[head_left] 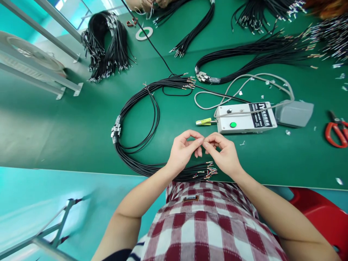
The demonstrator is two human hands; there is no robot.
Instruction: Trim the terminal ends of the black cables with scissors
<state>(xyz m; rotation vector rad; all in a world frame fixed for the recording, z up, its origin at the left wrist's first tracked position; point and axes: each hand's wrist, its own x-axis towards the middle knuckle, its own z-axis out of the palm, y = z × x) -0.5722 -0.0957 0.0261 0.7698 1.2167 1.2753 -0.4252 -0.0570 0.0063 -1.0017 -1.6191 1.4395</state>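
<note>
Wires (141, 119), black and bundled into a loop, lie on the green bench (67, 123) just left of and beyond the fingers, with their bared, red-tipped ends (208, 170) fanned out right under the two wrists at the near edge. The left hand (183, 150) and right hand (224, 154) meet above those ends, thumb and forefinger of each pinched together and tip to tip with the other hand's; whatever sits between the fingers is too small to make out, so I cannot tell whether they grip a wire end or only touch.

Just beyond the fingers stands a white box (246, 117) with a green button (233, 124) and a black label, and a yellow-green tip (203, 121) juts from its left side, near the left fingers. A grey cable (244, 78) curls from the box to a grey pedal (295, 113) further right. Well to the right of the right hand lie red scissors (337, 132).

Further beyond the fingers, more black bundles are spread over the bench: one (252, 56) stretched behind the box, one heap (107, 47) far to the left, others along the far edge. A white ring (144, 33) lies near that far edge, where another person's hands (148, 4) work on wires. Grey metal rails (40, 72) stand at the far left. Small scraps dot the bench right of the pedal.
</note>
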